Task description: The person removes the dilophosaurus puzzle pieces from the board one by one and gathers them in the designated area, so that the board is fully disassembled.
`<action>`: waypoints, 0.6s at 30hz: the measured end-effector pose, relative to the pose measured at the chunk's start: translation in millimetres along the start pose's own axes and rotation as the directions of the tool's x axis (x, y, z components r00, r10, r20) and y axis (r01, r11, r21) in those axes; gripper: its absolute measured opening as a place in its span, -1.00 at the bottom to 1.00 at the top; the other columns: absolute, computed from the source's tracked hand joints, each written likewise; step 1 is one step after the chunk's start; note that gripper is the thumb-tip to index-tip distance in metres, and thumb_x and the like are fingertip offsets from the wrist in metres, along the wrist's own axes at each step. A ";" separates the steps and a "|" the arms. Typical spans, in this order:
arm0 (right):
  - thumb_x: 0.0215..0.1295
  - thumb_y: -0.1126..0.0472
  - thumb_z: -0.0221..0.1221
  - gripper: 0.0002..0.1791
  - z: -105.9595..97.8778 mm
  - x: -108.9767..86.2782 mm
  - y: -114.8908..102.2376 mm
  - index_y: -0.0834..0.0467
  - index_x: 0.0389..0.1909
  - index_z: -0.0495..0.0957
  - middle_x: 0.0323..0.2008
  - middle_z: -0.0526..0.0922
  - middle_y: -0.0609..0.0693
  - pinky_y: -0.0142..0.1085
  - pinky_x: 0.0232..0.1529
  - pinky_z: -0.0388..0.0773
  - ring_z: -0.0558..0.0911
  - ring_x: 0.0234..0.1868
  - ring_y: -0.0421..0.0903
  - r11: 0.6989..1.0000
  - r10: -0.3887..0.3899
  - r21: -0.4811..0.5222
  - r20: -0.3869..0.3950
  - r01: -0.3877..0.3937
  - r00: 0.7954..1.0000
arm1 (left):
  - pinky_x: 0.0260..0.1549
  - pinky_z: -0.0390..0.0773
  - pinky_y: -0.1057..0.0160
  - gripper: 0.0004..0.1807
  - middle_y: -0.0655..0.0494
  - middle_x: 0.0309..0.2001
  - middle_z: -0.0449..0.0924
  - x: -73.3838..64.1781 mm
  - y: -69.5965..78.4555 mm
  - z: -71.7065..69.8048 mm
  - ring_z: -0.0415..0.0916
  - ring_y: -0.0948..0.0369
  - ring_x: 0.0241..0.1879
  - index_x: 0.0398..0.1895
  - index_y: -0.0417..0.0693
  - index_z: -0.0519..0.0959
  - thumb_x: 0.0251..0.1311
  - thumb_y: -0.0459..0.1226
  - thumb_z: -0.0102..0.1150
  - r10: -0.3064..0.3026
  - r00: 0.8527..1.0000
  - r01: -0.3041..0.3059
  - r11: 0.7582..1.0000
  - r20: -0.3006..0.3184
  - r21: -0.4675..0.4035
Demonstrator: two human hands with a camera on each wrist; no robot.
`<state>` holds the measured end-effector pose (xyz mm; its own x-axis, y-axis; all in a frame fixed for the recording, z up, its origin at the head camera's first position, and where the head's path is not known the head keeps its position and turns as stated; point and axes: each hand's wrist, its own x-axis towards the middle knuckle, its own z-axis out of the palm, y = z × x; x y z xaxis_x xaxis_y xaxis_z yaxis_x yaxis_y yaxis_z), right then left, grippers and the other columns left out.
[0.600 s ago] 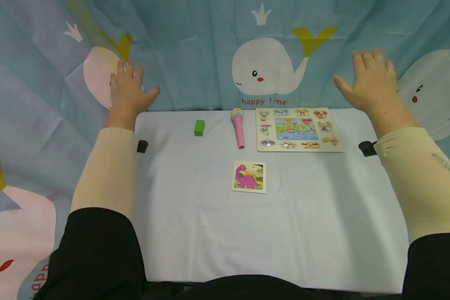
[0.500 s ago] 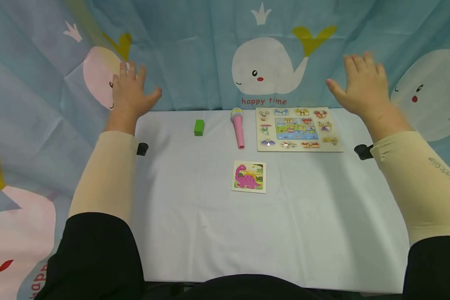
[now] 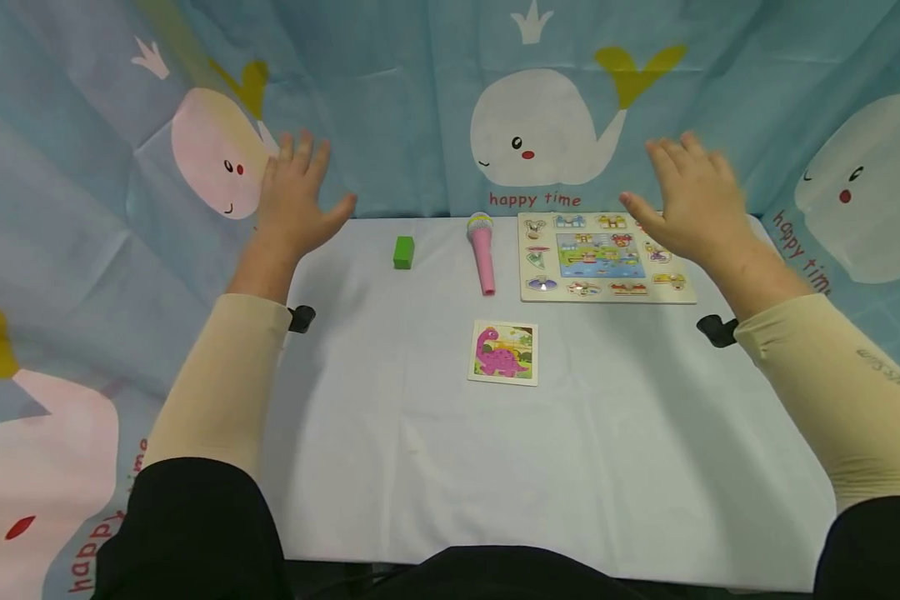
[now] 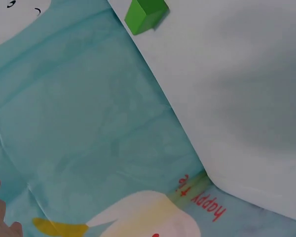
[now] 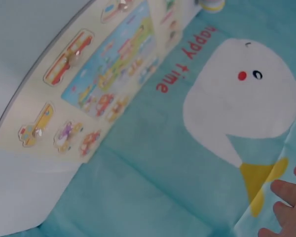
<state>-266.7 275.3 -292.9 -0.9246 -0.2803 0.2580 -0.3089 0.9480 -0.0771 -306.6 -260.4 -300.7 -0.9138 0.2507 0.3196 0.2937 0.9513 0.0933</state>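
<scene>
Raised above the table's back left, my left hand (image 3: 294,204) has its fingers straight and the thumb spread, holding nothing. My right hand (image 3: 693,200) is likewise raised with fingers extended, and in the head view it overlaps the upper right corner of a wooden knob puzzle board (image 3: 602,255). Nearest the left hand is a green block (image 3: 403,252). A pink toy microphone (image 3: 482,258) lies between block and board. In front of them lies a small square dinosaur puzzle (image 3: 503,352). Only fingertips show in the left wrist view (image 4: 2,217) and right wrist view (image 5: 288,202).
A white cloth (image 3: 450,467) covers the table. Behind it and along its left side hangs a blue curtain (image 3: 390,108) printed with whales. Black wrist mounts (image 3: 717,331) sit at both sleeve cuffs.
Both hands have moved inward and a little toward the body, the right one now over the board's corner in view. The head view has shifted slightly; the objects on the table stay put.
</scene>
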 end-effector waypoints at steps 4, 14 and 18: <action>0.55 -0.21 -0.07 -0.12 4.3 -4.2 -6.7 0.27 0.63 -0.05 0.55 0.08 0.33 0.25 0.47 -0.13 -0.09 0.60 0.27 0.999 -0.010 0.040 -0.002 0.010 1.000 | 0.48 -0.16 -0.17 -0.18 -0.13 0.59 0.04 -7.2 6.5 6.2 -0.27 -0.06 0.61 0.60 -0.13 0.19 0.40 0.09 0.04 0.072 0.990 -0.077 0.996 -0.118 -0.039; 0.54 -0.18 -0.01 -0.16 5.8 -13.8 -23.3 0.28 0.59 0.08 0.50 0.23 0.30 0.32 0.41 0.01 0.05 0.57 0.27 0.990 -0.071 0.118 -0.037 0.075 0.997 | 0.45 0.02 -0.16 -0.26 -0.19 0.44 0.35 -21.4 30.4 20.8 0.02 -0.11 0.55 0.44 -0.20 0.43 0.31 0.04 0.14 0.157 0.943 -0.205 0.969 -0.293 -0.140; 0.54 -0.17 0.01 -0.17 6.0 -19.6 -32.0 0.26 0.59 0.10 0.49 0.25 0.30 0.32 0.41 0.01 0.08 0.56 0.27 0.986 -0.092 0.137 -0.039 0.096 0.995 | 0.41 0.10 -0.21 -0.26 -0.20 0.39 0.41 -29.9 39.3 25.8 0.13 -0.17 0.50 0.43 -0.21 0.44 0.29 0.03 0.18 0.177 0.932 -0.240 0.955 -0.317 -0.173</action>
<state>-240.0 249.5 -301.3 -0.8830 -0.3602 0.3009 -0.4242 0.8869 -0.1830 -275.0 -225.9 -330.9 -0.7101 0.3451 0.6137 0.5488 0.8173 0.1754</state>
